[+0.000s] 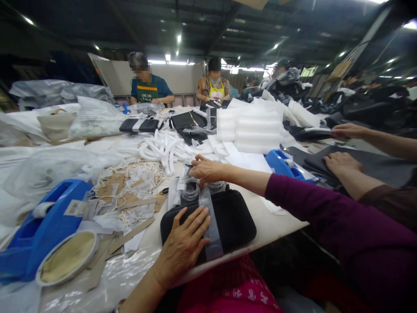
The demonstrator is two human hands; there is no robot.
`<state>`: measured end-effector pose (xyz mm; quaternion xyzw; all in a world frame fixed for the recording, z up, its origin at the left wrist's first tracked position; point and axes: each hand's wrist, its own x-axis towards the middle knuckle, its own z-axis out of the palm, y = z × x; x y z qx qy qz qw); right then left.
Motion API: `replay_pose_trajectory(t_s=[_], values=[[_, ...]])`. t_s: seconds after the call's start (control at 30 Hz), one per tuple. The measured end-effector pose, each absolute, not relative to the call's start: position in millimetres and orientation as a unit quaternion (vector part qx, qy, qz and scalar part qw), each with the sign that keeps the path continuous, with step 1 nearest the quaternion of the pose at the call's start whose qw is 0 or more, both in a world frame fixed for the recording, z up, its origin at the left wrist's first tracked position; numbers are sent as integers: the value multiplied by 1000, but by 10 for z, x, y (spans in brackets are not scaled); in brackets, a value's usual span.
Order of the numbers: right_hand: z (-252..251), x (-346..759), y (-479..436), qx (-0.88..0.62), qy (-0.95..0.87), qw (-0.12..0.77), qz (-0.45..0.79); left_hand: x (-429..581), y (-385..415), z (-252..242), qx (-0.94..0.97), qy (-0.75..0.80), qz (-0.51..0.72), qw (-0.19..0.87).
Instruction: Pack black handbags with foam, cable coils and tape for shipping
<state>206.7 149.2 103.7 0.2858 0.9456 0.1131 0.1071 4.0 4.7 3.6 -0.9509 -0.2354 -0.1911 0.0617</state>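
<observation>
A black zip case (pixel 234 217) lies at the table's front edge, with a translucent grey strip (pixel 213 234) running across it. My left hand (pixel 187 239) presses flat on the case, fingers stretched out, their tips touching the strip. Beyond the case's far edge, my right hand (pixel 208 169) has bent fingers pinched downward at the strip's far end, over grey coils (pixel 190 190). What sits between those fingertips is hidden. A second coil (pixel 217 186) shows behind the case, partly covered by my wrist.
Blue tape dispensers stand at left (pixel 48 221) and right (pixel 282 163). Tags with strings (pixel 127 191), a round tub (pixel 68 256), white tubes (pixel 166 148) and foam sheets (pixel 250 126) crowd the table. A co-worker's hands (pixel 343 165) work at right; others sit opposite.
</observation>
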Motion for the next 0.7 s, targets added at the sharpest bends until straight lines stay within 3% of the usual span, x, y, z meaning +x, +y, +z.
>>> replay_pose_trajectory(t_s=[0.13, 0.27, 0.6, 0.7], values=[[1032, 2175, 1511, 451, 890, 29, 57, 31, 44, 32, -950, -236, -192, 72], [920, 2147, 1360, 489, 872, 25, -14, 31, 37, 41, -951, -243, -177, 68], [647, 2031, 1514, 470, 879, 30, 78, 38, 67, 43, -954, -244, -165, 60], [699, 2011, 1583, 490, 867, -14, 85, 38, 59, 56, -954, -237, -173, 56]])
